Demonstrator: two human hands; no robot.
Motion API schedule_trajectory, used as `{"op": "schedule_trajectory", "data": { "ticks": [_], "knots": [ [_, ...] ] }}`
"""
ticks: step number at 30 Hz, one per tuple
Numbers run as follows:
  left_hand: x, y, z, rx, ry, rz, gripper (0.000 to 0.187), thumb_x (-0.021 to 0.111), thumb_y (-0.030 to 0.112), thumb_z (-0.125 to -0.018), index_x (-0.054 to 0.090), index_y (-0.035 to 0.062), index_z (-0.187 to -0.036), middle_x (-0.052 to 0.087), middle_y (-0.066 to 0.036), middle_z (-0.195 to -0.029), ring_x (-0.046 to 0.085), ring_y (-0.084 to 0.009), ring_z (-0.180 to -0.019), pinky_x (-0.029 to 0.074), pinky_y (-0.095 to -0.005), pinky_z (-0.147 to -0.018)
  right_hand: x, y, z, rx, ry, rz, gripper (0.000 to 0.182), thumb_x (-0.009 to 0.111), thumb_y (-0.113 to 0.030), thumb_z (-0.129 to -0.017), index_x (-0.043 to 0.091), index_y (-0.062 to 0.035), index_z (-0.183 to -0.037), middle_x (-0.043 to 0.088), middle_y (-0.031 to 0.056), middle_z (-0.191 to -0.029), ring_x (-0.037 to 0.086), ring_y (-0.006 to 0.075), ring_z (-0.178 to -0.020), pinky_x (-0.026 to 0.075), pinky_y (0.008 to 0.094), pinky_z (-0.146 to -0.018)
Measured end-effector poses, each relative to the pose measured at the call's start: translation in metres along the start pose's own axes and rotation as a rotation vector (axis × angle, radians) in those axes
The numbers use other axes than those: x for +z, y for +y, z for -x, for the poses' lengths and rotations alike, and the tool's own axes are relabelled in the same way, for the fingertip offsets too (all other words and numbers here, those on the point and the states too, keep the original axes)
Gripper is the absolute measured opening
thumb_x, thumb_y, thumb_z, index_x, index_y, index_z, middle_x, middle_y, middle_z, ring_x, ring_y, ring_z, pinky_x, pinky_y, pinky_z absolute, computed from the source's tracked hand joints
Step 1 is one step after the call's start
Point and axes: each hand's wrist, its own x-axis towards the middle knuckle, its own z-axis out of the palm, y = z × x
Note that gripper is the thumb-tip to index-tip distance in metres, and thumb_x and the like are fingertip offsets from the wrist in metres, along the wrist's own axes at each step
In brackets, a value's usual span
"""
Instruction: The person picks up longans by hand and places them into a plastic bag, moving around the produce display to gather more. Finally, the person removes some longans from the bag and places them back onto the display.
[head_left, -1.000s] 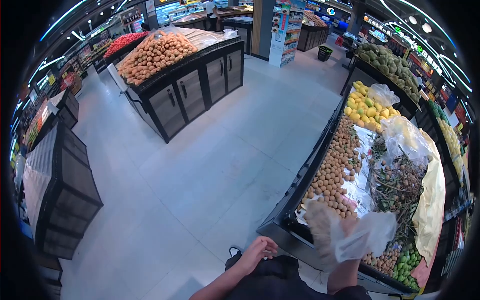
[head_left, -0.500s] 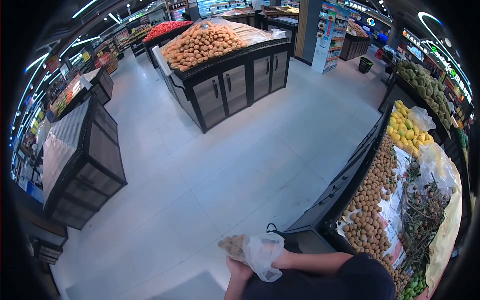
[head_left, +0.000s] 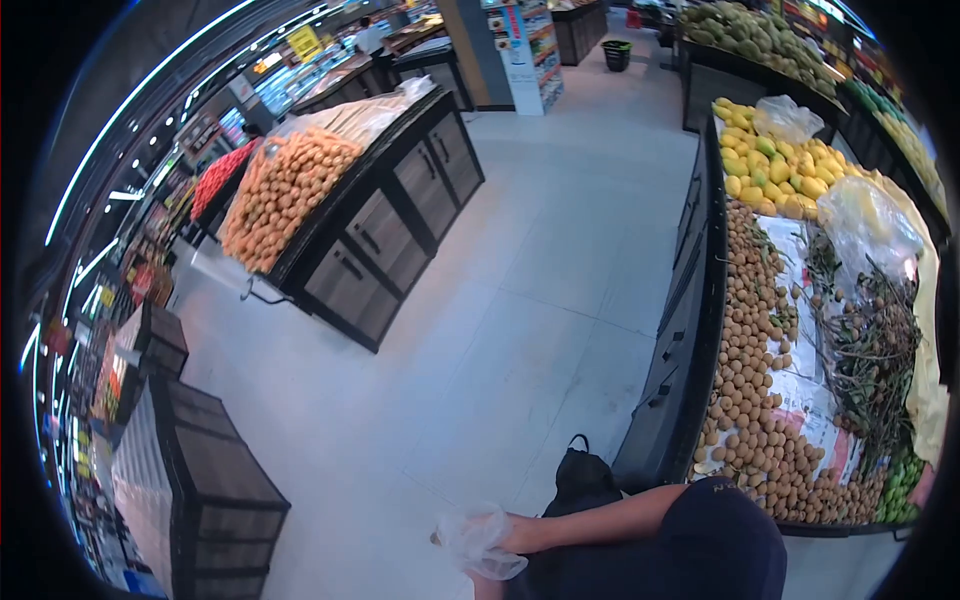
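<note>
At the bottom of the view, a thin translucent plastic bag [head_left: 468,543] is bunched between my hands. My right hand [head_left: 512,532] comes in from the right and is closed on the bag, its fingers partly veiled by the film. Of my left hand [head_left: 486,578], little more than the wrist shows below the bag; its fingers are hidden behind the plastic, on which the bag rests. A small brownish patch shows at the bag's left end, too covered to make out.
On my right stands a produce stand with longans [head_left: 745,370], yellow mangoes [head_left: 770,160], leafy twigs [head_left: 875,340] and small green fruit [head_left: 903,478]. A carrot stand [head_left: 290,190] is ahead left, a covered stand [head_left: 145,480] nearer left. A black item with a loop [head_left: 580,475] is by my legs.
My view has turned right, and the stands have swung left and tilted. My hands and the bag sit lower and further left. The brown round fruits seen in the bag before are now mostly hidden.
</note>
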Motion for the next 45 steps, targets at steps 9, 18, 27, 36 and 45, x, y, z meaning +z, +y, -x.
{"op": "schedule_trajectory", "data": {
  "ticks": [9, 18, 27, 36, 45],
  "knots": [
    [0.136, 0.011, -0.204, -0.336, -0.097, -0.087, 0.055, 0.036, 0.041, -0.098, 0.042, 0.0041, -0.138, 0.051, -0.013, -0.136, 0.050, -0.0304, -0.125, 0.041, -0.0446, -0.105, -0.156, -0.065, -0.036, 0.054, 0.551, 0.273, 0.045, 0.060, -0.021, -0.087, 0.055, -0.0042, -0.128, 0.059, 0.0143, -0.124, 0.057, 0.0250, -0.112, 0.045, 0.0365, -0.095],
    [0.285, -0.067, -0.353, -0.722, -0.194, -0.160, 0.054, 0.037, 0.040, -0.098, 0.041, 0.0040, -0.139, 0.051, -0.012, -0.136, 0.049, -0.0300, -0.126, 0.041, -0.0444, -0.105, -0.234, -0.171, 0.002, -0.309, 1.034, 0.018, 0.043, 0.052, -0.014, -0.093, 0.050, -0.0017, -0.134, 0.056, 0.0111, -0.130, 0.053, 0.0188, -0.115, 0.044, 0.0327, -0.095],
    [0.435, -0.112, -0.460, -1.308, -0.192, -0.360, 0.054, 0.052, 0.035, -0.088, 0.045, 0.0060, -0.133, 0.055, -0.013, -0.127, 0.047, -0.0308, -0.126, 0.036, -0.0470, -0.107, -0.300, -0.243, 0.028, -0.548, 1.594, -0.428, 0.040, 0.056, -0.007, -0.091, 0.052, -0.0053, -0.131, 0.058, 0.0076, -0.122, 0.057, 0.0171, -0.110, 0.048, 0.0348, -0.093],
    [0.517, -0.152, -0.649, -1.327, -0.302, -0.733, 0.026, 0.051, 0.032, -0.089, 0.055, 0.0085, -0.101, 0.059, -0.009, -0.102, 0.055, -0.0247, -0.092, 0.045, -0.0408, -0.082, -0.308, -0.283, 0.037, -1.339, 2.235, -0.225, 0.025, 0.054, -0.011, -0.095, 0.055, -0.0062, -0.119, 0.062, 0.0048, -0.103, 0.062, 0.0196, -0.095, 0.051, 0.0349, -0.087],
    [0.604, -0.246, -0.605, -1.310, -0.759, -0.925, 0.019, 0.049, 0.024, -0.093, 0.055, 0.0076, -0.101, 0.060, -0.008, -0.096, 0.057, -0.0222, -0.089, 0.045, -0.0341, -0.078, -0.216, -0.308, 0.097, -1.707, 2.492, 0.291, 0.021, 0.052, -0.025, -0.096, 0.051, -0.0093, -0.082, 0.046, 0.0020, -0.070, 0.046, 0.0191, -0.071, 0.039, 0.0316, -0.062]
  ]
}}
